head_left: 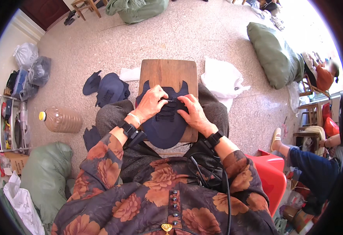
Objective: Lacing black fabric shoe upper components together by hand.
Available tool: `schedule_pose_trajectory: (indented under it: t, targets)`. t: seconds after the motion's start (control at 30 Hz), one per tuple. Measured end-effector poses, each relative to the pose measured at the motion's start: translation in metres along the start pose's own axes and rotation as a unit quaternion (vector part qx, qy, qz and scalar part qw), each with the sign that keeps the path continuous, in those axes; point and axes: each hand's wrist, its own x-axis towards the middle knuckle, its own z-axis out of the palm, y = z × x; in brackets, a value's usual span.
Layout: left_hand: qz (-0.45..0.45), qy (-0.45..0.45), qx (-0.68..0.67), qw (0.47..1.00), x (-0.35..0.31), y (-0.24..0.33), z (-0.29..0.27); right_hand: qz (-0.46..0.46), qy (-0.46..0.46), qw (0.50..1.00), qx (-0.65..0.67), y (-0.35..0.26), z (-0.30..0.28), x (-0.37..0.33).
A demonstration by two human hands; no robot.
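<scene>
A dark navy shoe upper (164, 131) lies flat on a small wooden stool top between my knees, its rounded toe toward me. Black shoelace (166, 112) crosses its middle in several rows. My left hand (152, 101) is over the upper's left side, thumb and forefinger pinched on what looks like the lace's end near the top row. On the right side rests my right hand (194, 111), thumb and forefinger apart, fingertips touching the upper beside the lacing. Its other fingers are partly hidden.
The wooden stool (168, 70) stands before me. More navy uppers (111, 88) lie on the floor to its left, near a large yellow-capped bottle (63, 120). White bags (221, 76) lie at right. Green sacks (275, 55) and a red plastic stool (267, 172) stand around; people sit at far right.
</scene>
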Motion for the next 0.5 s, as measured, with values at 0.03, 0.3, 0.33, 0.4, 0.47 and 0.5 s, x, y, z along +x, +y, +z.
schedule_pose_trajectory:
  t: [0.03, 0.3, 0.33, 0.4, 0.47, 0.5]
  targets:
    - [-0.022, 0.012, -0.023, 0.999, -0.002, 0.001, -0.001, 0.001, 0.001, 1.000, 0.001, 0.000, 0.000, 0.000]
    - [0.025, 0.005, 0.087, 0.996, 0.003, 0.007, -0.001, -0.032, -0.010, 0.998, -0.049, -0.005, -0.007, 0.005]
    - [0.020, 0.002, 0.072, 0.997, 0.004, 0.006, -0.001, -0.032, -0.009, 0.998, -0.049, -0.005, -0.006, 0.006]
    - [0.025, -0.002, 0.058, 0.998, 0.008, 0.008, 0.006, -0.036, -0.009, 0.998, -0.048, -0.005, -0.003, 0.006]
    - [0.030, -0.005, 0.043, 0.999, 0.010, 0.007, 0.009, -0.032, -0.009, 0.998, -0.045, -0.007, -0.003, 0.005]
    - [0.026, -0.014, 0.035, 0.999, 0.009, 0.005, 0.006, -0.028, -0.009, 0.999, -0.040, -0.008, -0.004, 0.005]
